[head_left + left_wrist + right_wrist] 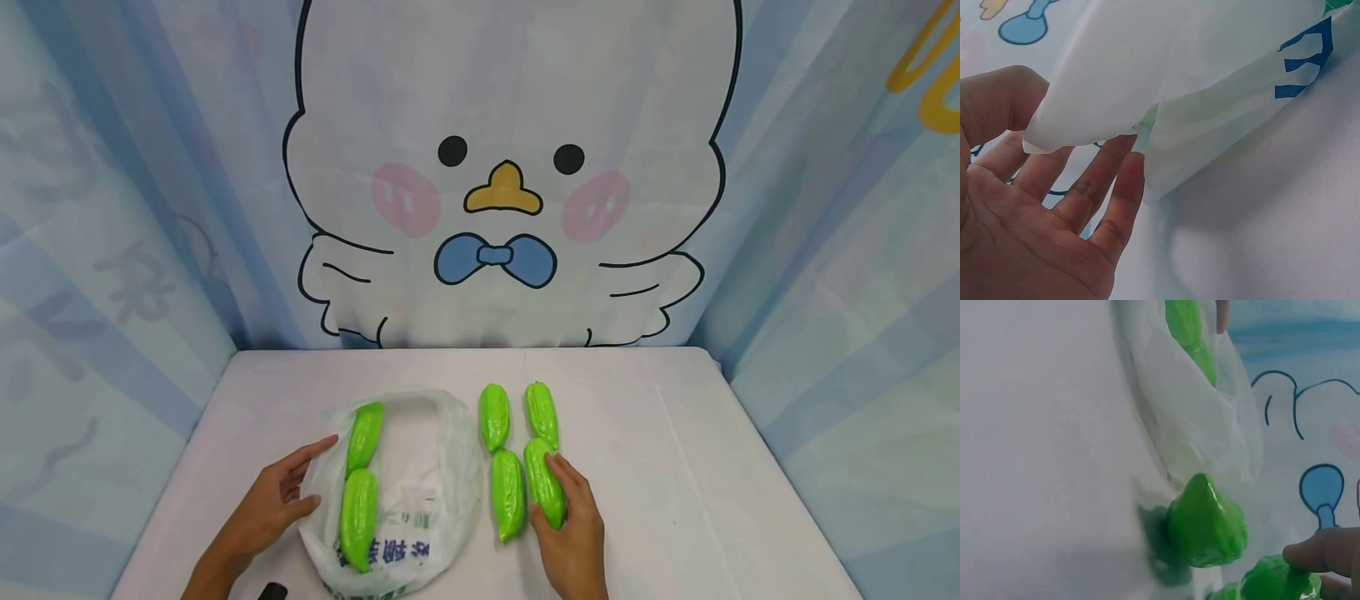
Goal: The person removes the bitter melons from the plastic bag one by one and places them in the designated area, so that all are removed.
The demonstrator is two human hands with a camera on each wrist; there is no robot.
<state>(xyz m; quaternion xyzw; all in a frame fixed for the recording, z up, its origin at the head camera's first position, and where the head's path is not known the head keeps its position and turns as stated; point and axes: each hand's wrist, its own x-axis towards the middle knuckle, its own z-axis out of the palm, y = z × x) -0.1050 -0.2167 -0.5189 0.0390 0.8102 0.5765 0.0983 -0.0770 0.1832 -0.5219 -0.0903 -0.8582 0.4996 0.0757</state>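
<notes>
A person works at a white-covered table [660, 500] before a hanging printed with a cartoon bird [510, 92], both hands busy around a plastic bag [461, 454] and a batch of shiny green vegetables. The left hand [279, 492], fingers loosely spread and not clenched, rests against the bag's near-left side, apparently to steady the thin wall so the mouth stays wide. Through that mouth two bagged vegetables [358, 521] show, lying end to end along the left wall, a placing that seems to leave room beside them. Just right of the bag, three loose vegetables [508, 494] and the held vegetable [542, 479] make two short columns, likely set there for easy reach. The right hand [573, 533] grasps the nearer one of the outer column, thumb on one side and fingers on the other, a grip that suits its long, rounded body. Whether it rests on the cloth or sits slightly raised is hard to tell, since the right wrist view crops it. A dark object [273, 592] pokes in near the left wrist.
</notes>
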